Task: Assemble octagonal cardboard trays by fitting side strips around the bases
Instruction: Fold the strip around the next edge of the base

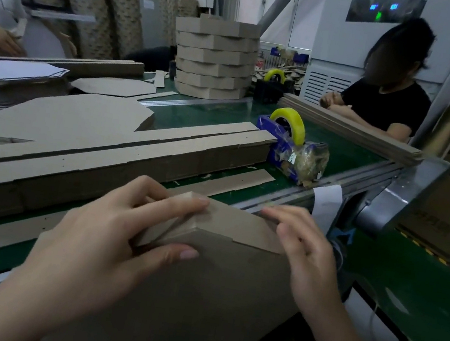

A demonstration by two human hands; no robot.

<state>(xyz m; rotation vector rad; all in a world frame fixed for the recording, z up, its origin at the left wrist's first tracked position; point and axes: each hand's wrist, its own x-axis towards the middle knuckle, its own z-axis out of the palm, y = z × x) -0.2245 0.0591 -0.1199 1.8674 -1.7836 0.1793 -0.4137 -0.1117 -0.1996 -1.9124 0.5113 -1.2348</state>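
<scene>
While both hands press on it, the tray [200, 278] sits tilted at the near table [346, 157] edge.
Left hand [100, 242]: thumb on the base, forefinger along the strip [227, 221] at a folded corner, pinching that corner. Right hand [305, 253]: fingers spread and loose, tips touching the strip's far edge (motion-blurred, grip uncertain). Strip stacks [121, 148] lie just beyond the tray; a loose strip between. Tape dispenser [289, 148] stands right of the stacks, apart. Finished trays [214, 59] are piled far back. Green belt is bare right of the dispenser.
</scene>
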